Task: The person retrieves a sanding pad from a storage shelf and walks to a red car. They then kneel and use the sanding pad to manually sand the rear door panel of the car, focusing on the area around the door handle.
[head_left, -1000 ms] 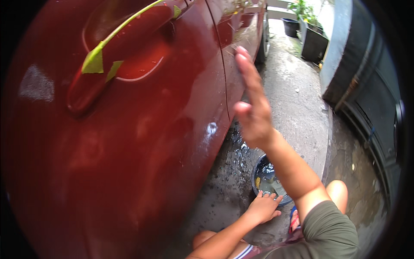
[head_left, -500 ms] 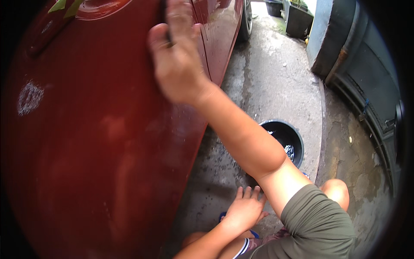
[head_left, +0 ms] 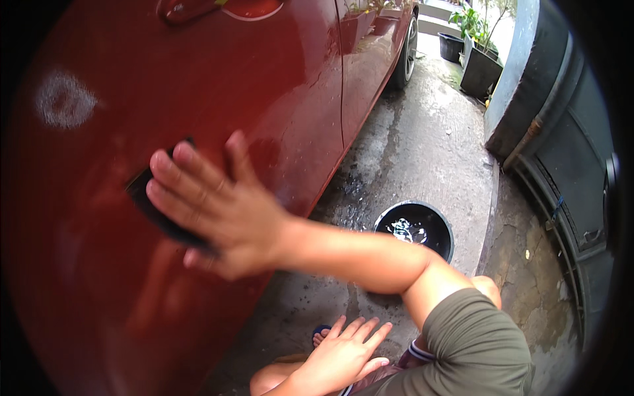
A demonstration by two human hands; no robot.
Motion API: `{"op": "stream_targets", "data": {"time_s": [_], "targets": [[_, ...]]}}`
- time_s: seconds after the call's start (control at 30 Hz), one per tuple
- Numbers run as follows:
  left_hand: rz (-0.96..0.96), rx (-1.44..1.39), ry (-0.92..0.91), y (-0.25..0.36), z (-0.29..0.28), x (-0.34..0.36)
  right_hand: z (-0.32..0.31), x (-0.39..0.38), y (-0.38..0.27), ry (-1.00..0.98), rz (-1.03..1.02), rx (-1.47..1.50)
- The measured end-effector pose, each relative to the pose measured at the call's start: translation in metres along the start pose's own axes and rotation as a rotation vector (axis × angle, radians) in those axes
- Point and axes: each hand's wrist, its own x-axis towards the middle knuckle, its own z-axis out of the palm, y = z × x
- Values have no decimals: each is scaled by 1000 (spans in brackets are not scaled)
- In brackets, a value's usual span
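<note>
My right hand [head_left: 224, 208] lies on a red car door [head_left: 277, 86], its fingers stretched to the left. Under the fingers it presses a dark, flat, rectangular pad [head_left: 160, 212] against the paint; most of the pad is covered, and its kind cannot be made out. Up and to the left, a pale, roundish scuffed patch [head_left: 65, 100] marks the door, below the door handle [head_left: 181, 9]. Low in the view, my left hand [head_left: 340, 356] holds nothing; its fingers are spread, palm down, above my lap.
On the concrete floor [head_left: 422, 145] right of the car stands a black basin [head_left: 450, 244] with water in it, partly behind my right arm. A grey metal gate [head_left: 568, 138] lines the right side. Farther off are a car wheel [head_left: 406, 53] and potted plants [head_left: 481, 69].
My right hand has swept down and to the left across the door with the dark pad, which now shows more. My left hand has shifted slightly left and down. The view has shifted too.
</note>
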Motion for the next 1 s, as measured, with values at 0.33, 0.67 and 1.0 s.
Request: {"op": "stream_targets", "data": {"time_s": [0.33,0.67,1.0], "targets": [[371,-173,186,-15,33,38,-2,-9,39,167,107,-168],[485,-265,153,0,65,47,-20,-1,111,447,203,-76],[404,-222,43,-7,73,40,-3,-10,43,263,130,-135]]}}
